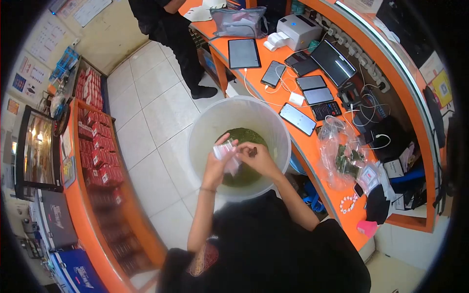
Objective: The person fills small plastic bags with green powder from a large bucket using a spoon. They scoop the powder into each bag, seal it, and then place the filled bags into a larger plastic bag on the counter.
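Both hands are over a large translucent round tub (200, 168) that holds a dark green loose material (244, 178). My left hand (215, 163) grips a small clear plastic packet (224, 149) with pink and white marks, its lower part hanging down toward the tub. My right hand (259, 160) is beside it, its fingers bent in at the packet's right edge, with a small dark brown thing (252, 152) at the fingertips. What that brown thing is cannot be made out.
An orange counter (298, 168) on the right bears phones, a tablet (244, 53), a printer (299, 30), cables and a clear bag (334, 151) with green bits. Another person (178, 49) in black stands beyond the tub. Red boxes (103, 156) fill a left shelf.
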### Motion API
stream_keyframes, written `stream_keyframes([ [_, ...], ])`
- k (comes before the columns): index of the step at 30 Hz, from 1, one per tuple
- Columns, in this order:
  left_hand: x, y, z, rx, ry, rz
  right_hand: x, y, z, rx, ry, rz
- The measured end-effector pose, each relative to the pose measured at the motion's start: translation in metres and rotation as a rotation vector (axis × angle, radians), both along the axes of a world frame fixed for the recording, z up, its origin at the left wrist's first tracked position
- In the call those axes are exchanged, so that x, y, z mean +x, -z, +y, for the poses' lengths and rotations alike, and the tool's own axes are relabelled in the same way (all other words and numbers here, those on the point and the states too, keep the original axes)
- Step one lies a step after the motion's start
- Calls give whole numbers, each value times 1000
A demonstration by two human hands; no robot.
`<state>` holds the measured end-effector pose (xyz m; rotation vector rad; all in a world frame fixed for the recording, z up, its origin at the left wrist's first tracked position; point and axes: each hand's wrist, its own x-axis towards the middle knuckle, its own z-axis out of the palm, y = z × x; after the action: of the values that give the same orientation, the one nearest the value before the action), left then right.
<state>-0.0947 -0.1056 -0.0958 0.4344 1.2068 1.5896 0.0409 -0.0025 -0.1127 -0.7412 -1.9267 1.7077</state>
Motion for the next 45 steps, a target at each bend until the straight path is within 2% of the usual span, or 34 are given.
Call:
stream_keyframes([
  [4, -5, 3, -3, -42, 17, 92, -1, 7, 1, 7, 17, 57],
  [8, -22, 15, -8, -82, 32, 283, 2, 14, -4, -21, 198, -25],
  [10, -19, 7, -12, -252, -56, 751, 2, 18, -6, 15, 259, -73],
  [11, -21, 24, -14, -272, -151, 971, 2, 25, -5, 75, 351, -60],
  [12, -20, 26, -15, -272, -153, 970, 1, 27, -5, 134, 442, -46],
  [14, -17, 30, -15, -391, -394, 1424, 4, 28, 0, 199, 406, -41],
  [15, -13, 25, -12, -391, -393, 1423, 6, 25, 1, 262, 372, -37],
  [16, -9, 20, -10, -320, -388, 1309, 8, 23, 0, 263, 372, -39],
  [17, -6, 14, -8, -249, -383, 1195, 9, 20, 0, 188, 322, -67],
  [18, -3, 10, -8, -249, -384, 1195, 9, 17, -1, 112, 270, -94],
  [19, 0, 6, -8, -249, -202, 1016, 8, 16, -2, 112, 267, -94],
  [20, 3, 5, -8, -247, -26, 832, 7, 15, -4, -6, 227, 8],
  [21, 8, 8, -4, -81, -98, 825, 6, 14, -5, -123, 187, 111],
  [22, 8, 9, -4, -82, -101, 825, 6, 11, -6, -123, 184, 111],
  [24, 10, 6, -5, -155, 16, 593, 7, 7, -8, -208, 144, 125],
  [28, 9, -2, -8, -235, 52, 571, 6, 2, -10, -119, 135, 134],
  [30, 3, -3, -10, -344, 124, 365, 9, -7, -8, -174, 24, 107],
  [31, 5, 1, -10, -343, 124, 365, 10, -13, -8, -174, 24, 107],
  [33, 12, 8, -8, 0, -38, 768, 11, -22, -9, -277, -27, 84],
  [34, 14, 8, -8, 0, -38, 768, 10, -20, -11, -278, -27, 85],
  [36, 20, 5, -10, -193, -140, 1278, 6, -11, -20, 221, 191, -77],
  [40, 24, 6, -8, -241, -188, 1197, -3, 3, -22, 409, 228, -133],
  [42, 25, 6, -4, -132, -291, 905, -6, 1, -24, 355, 170, -12],
  [45, 21, -1, -4, -202, -249, 927, -8, -8, -25, 378, 160, 45],
])
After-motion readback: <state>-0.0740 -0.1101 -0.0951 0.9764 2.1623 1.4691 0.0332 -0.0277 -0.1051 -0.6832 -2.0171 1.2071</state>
